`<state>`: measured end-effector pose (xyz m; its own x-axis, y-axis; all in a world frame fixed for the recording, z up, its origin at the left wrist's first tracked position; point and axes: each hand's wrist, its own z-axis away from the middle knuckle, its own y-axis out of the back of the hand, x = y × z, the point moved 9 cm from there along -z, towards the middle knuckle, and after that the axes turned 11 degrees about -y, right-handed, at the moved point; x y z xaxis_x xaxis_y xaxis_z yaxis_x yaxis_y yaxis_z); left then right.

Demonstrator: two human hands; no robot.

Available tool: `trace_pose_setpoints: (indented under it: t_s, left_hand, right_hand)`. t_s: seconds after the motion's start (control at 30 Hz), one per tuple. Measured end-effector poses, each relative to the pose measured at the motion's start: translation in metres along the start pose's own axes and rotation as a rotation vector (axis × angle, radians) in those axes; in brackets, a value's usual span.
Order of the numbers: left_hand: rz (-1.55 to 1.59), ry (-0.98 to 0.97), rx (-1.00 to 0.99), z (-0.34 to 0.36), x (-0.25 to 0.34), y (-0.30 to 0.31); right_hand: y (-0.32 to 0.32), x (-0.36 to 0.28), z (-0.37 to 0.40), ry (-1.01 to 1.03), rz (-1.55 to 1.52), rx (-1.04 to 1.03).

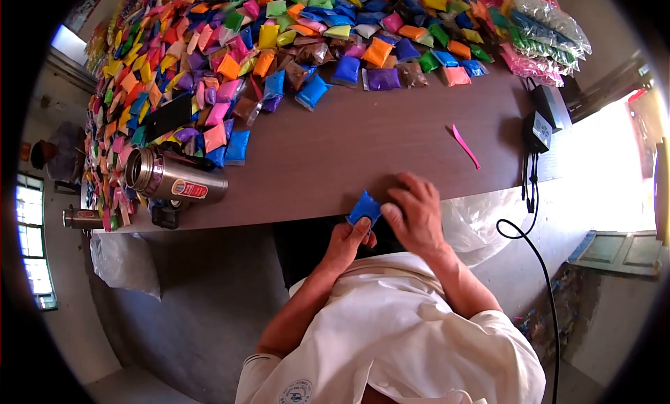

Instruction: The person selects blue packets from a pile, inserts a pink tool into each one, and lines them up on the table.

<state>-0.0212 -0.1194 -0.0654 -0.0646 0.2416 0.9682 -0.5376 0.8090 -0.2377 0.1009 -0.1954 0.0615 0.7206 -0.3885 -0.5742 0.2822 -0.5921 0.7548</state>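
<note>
A small blue packet (364,207) is pinched in my left hand (347,241), thumb on its front, just off the table's front edge. My right hand (419,214) is beside it on the right, fingers spread and slightly curled, its thumb close to the packet's right edge. Farther right on the brown table (363,146) lies a pink plastic knife-like tool (465,147). A large heap of colourful packets (230,65) covers the back and left of the table, with several blue ones at its near side.
A steel flask (174,177) lies on the left near the table edge, close to a black phone-like slab (169,118). Black power adapters (539,130) with a hanging cable (544,264) are at the right edge. Clear plastic bags (481,222) hang below; bundled bags (548,34) sit back right.
</note>
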Motion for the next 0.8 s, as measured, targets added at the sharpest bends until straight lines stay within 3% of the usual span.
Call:
trace_pose_setpoints:
  t_s: [0.27, 0.33, 0.73, 0.8]
  left_hand:
    - [0.185, 0.013, -0.013, 0.002, 0.014, -0.004]
    - [0.191, 0.005, -0.030, 0.001, 0.011, -0.005]
    - [0.165, 0.097, -0.136, 0.006, -0.001, -0.016]
    - [0.160, 0.108, -0.135, 0.008, 0.000, -0.016]
  right_hand:
    - [-0.025, -0.015, -0.001, -0.037, -0.383, -0.163]
    - [-0.038, -0.009, -0.001, -0.259, -0.616, -0.375]
    - [-0.044, 0.014, -0.004, -0.388, -0.911, -0.517]
    - [-0.043, 0.011, -0.003, -0.400, -0.831, -0.547]
